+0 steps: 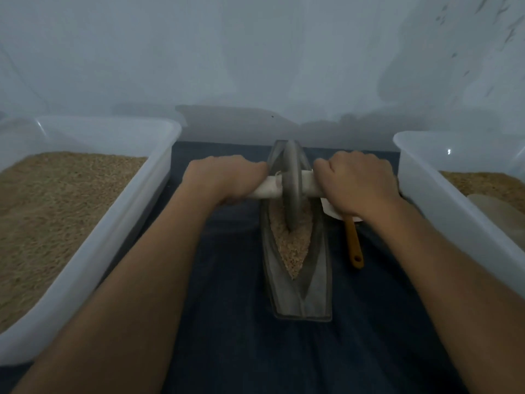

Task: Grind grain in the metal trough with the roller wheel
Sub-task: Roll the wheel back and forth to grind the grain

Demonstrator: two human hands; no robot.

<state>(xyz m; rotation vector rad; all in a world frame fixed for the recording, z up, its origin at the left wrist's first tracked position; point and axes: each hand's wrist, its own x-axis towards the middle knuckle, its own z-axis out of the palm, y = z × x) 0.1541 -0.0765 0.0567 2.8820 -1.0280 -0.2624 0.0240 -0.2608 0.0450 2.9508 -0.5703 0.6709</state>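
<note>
A boat-shaped metal trough (301,294) lies lengthwise on a dark cloth, with pale crushed grain (295,248) in its groove. The grey roller wheel (291,183) stands upright in the groove, in the trough's far half. A pale wooden axle (270,189) runs through the wheel. My left hand (227,180) grips the axle's left end. On the other side, my right hand (358,186) grips the right end. Both arms reach forward over the cloth.
A large white plastic bin (93,265) full of brown grain stands at the left. Another white bin (431,206) with grain stands at the right. A brush or scoop with an orange handle (353,245) lies right of the trough. A pale wall rises close behind.
</note>
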